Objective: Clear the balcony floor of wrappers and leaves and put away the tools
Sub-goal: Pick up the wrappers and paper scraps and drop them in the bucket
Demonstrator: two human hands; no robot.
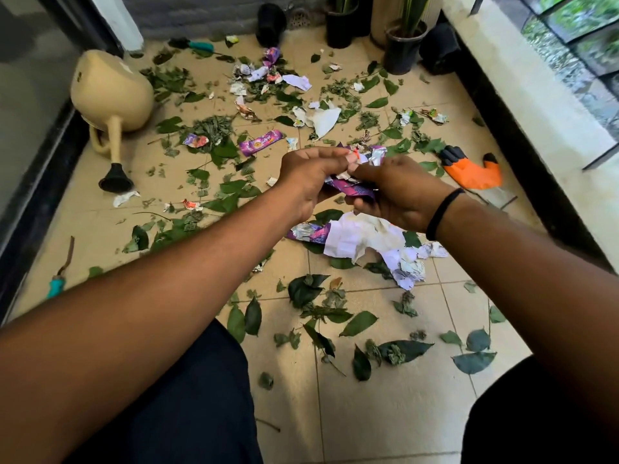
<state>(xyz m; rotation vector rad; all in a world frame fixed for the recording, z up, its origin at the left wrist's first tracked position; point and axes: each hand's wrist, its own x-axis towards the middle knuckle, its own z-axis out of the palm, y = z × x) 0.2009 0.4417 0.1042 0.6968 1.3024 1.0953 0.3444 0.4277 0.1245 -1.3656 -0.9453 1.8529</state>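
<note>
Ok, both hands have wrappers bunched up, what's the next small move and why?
Probably shift the bundle into the right hand, then reach the left hand to the paper pile just below, since it lies nearest and loose.

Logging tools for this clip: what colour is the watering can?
Cream watering can with a black spout head, seen in the head view.

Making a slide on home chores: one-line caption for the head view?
Both hands, left hand and right hand, bunch wrappers above a leaf-strewn balcony floor.
</note>
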